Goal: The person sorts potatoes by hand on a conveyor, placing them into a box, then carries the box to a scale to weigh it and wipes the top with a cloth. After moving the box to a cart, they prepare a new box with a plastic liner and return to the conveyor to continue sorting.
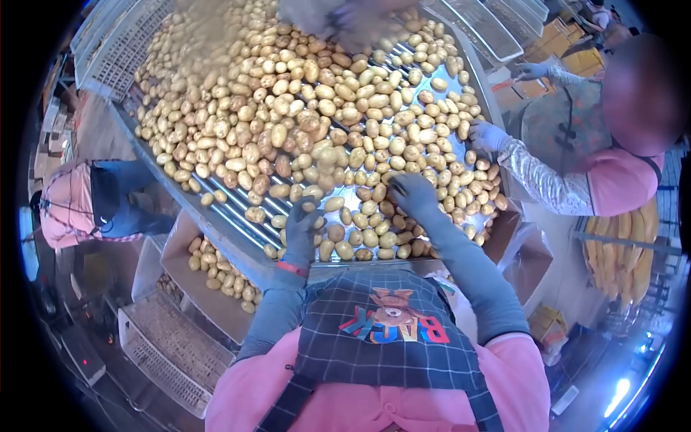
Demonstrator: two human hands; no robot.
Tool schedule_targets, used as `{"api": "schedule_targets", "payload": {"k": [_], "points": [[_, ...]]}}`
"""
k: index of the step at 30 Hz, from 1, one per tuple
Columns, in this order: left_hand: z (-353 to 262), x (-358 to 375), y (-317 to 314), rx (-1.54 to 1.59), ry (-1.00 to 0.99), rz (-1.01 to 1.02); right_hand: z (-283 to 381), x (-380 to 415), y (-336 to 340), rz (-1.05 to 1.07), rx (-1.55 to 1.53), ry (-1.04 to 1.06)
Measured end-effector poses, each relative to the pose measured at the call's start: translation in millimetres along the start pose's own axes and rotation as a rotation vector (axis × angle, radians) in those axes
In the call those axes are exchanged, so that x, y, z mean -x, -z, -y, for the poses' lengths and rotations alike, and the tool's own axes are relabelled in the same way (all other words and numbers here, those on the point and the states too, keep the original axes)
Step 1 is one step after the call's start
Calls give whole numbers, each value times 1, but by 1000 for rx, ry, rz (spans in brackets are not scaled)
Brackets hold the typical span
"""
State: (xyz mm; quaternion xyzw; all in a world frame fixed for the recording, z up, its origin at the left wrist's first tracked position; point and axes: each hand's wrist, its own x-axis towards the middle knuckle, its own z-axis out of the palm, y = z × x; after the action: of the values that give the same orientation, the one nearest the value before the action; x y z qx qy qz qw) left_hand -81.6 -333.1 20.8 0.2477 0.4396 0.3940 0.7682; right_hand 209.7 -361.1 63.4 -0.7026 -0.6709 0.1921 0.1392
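Observation:
Many yellow-brown potatoes (248,153) lie spread over a sorting table with metal rollers (237,223). My left hand (301,229), in a grey glove with a red band at the wrist, is at the table's near edge. Its fingers curl around a potato (309,207). Farther right, my right hand (414,194), also grey-gloved, reaches down among the potatoes. Its fingers are bent and dark, and whatever is in them is hidden. Loose potatoes (371,237) lie on the shiny surface between my two hands.
A cardboard box (183,248) with potatoes stands below the table's left edge. White plastic crates (155,353) are at the lower left. On the right, a co-worker's gloved hand (489,135) touches the table edge. Another worker's blurred gloved hands (345,18) are across the table.

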Motion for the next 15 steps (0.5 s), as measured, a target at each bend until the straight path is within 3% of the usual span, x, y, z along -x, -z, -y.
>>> {"api": "schedule_targets", "payload": {"k": [1, 3, 5, 6, 7, 9, 11, 13, 14, 15], "points": [[-1, 4, -7, 42, -78, 40, 13, -17, -6, 8, 47, -25], [-11, 12, -25, 238, -23, 52, 35, -35, -38, 84, 168, -77], [-3, 7, -22, -89, -210, 121, 36, -50, -59, 163, 200, -176], [-11, 15, -18, 249, -8, 158, 32, -57, -64, 257, 233, -268], [-2, 13, -4, 344, 23, 134, 36, -58, -51, 253, 234, -265], [20, 7, 33, 352, 5, 92, 49, -61, -11, 497, 199, -218], [-22, 42, 1, 298, -11, 120, 28, -78, -10, 231, 81, -275], [-24, 54, 10, 948, 440, 146, 19, -81, -9, 154, 258, -301], [-8, 54, 13, 365, 139, 27, 18, -85, -15, 146, 256, -292], [0, 53, 20, 577, 252, 233, 17, -89, -19, 244, 201, -289]]}}
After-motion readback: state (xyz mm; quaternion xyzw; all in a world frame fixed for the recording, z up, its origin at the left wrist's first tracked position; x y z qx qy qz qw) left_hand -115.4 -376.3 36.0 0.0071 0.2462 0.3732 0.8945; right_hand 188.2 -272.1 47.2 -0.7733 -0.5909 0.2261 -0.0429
